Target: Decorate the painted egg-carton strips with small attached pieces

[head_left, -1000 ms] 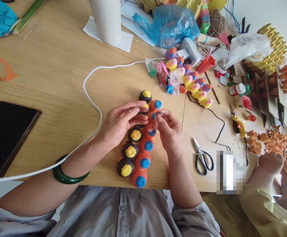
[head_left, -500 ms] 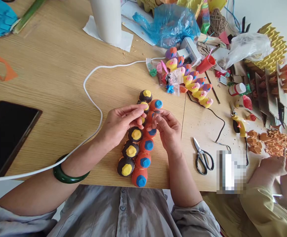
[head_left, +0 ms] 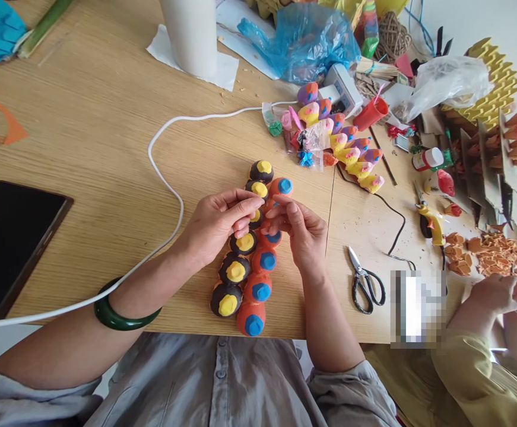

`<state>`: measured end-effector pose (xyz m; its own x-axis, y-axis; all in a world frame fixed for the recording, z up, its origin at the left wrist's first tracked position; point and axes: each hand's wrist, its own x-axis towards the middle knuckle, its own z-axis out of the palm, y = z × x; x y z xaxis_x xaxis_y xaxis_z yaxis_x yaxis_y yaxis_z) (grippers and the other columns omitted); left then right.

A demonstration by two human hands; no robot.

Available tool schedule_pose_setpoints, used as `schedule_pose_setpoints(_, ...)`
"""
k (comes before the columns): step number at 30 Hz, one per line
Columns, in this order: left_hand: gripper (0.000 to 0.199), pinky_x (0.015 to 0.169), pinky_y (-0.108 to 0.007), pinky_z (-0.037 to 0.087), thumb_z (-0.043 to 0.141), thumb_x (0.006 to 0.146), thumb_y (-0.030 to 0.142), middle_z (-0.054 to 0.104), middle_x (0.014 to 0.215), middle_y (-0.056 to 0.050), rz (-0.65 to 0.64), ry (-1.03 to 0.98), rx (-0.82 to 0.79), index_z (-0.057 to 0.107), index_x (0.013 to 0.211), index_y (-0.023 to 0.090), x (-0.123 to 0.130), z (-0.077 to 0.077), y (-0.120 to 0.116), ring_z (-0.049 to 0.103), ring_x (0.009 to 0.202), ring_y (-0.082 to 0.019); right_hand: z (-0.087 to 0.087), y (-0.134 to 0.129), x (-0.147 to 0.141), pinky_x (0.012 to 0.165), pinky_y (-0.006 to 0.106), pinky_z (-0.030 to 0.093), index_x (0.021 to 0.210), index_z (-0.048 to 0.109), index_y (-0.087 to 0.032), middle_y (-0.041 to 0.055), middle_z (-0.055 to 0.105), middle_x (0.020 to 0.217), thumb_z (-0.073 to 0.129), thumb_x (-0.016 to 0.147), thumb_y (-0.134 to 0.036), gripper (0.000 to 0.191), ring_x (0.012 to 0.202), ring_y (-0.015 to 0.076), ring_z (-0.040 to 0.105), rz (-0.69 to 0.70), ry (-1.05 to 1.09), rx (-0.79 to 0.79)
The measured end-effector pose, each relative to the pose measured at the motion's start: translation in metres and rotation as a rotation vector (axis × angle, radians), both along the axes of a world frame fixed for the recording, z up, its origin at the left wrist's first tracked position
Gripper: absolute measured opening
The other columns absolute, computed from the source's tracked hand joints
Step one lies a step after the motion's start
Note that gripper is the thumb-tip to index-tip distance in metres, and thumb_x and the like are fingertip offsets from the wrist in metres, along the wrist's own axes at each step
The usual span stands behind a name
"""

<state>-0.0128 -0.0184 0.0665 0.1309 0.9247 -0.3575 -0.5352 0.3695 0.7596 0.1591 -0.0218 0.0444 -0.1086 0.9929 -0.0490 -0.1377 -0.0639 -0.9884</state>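
Two rows of rounded lumps lie on the wooden table in front of me. One is a black row with yellow caps (head_left: pixel 235 271); the other is an orange row with blue caps (head_left: pixel 262 289). My left hand (head_left: pixel 222 222) hovers above the black row, thumb and forefinger pinched together. Whatever sits in that pinch is too small to make out. Over the orange row is my right hand (head_left: pixel 301 228), its fingers loosely bent and the thumb apart from them; I see nothing held in it. Both hands hide the middle of the rows.
Scissors (head_left: pixel 365 281) lie right of my right hand. A white cable (head_left: pixel 182 207) loops past my left forearm. At left is a black phone (head_left: pixel 18 237). More painted lumps (head_left: pixel 351 154) and craft supplies crowd the back right. Another person's hand (head_left: pixel 496 293) works at far right.
My right forefinger has straightened and its thumb has parted from the fingertips. My left hand keeps its pinch, almost in place. The rows of lumps stay put.
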Motion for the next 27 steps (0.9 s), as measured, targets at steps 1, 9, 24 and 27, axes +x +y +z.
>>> schedule_pose_setpoints(1,0.017,0.043,-0.014,0.039,0.087,0.072,0.022,0.062,0.062,0.002,0.0,0.0,0.001,0.077,0.082,0.011,0.0,0.0,0.0,0.046,0.048,-0.003,0.0,0.0,0.0,0.066,0.031,0.066,0.113,0.079,-0.026,0.0003,0.077,0.09,0.068,0.097,-0.056,0.037,0.063,0.011,0.066,0.008,-0.004,0.007)
schedule_pose_setpoints(9,0.013,0.042,-0.012,0.035,0.083,0.072,0.018,0.05,0.055,0.005,-0.054,-0.028,0.008,0.081,0.084,0.013,0.0,0.004,-0.003,0.041,0.049,-0.004,0.001,-0.004,0.003,0.07,0.031,0.063,0.128,0.076,-0.031,0.0005,0.075,0.096,0.058,0.105,-0.048,0.034,0.068,0.0116,0.067,0.037,-0.156,0.184)
schedule_pose_setpoints(24,0.029,0.046,-0.015,0.038,0.086,0.083,0.042,0.051,0.058,0.003,-0.259,-0.088,0.06,0.077,0.075,0.015,0.002,-0.004,-0.01,0.043,0.05,-0.005,0.004,-0.001,0.003,0.112,0.045,0.054,0.139,0.071,-0.039,0.0055,0.067,0.131,0.055,0.107,-0.043,0.037,0.126,0.0241,0.063,0.104,-0.387,0.498)
schedule_pose_setpoints(27,0.03,0.046,-0.015,0.036,0.086,0.083,0.042,0.049,0.057,0.003,-0.239,-0.092,0.057,0.075,0.073,0.016,0.001,-0.005,-0.011,0.042,0.049,-0.005,0.008,-0.002,0.003,0.114,0.045,0.054,0.135,0.074,-0.04,0.0042,0.07,0.127,0.057,0.105,-0.046,0.035,0.126,0.0244,0.064,0.139,-0.359,0.43)
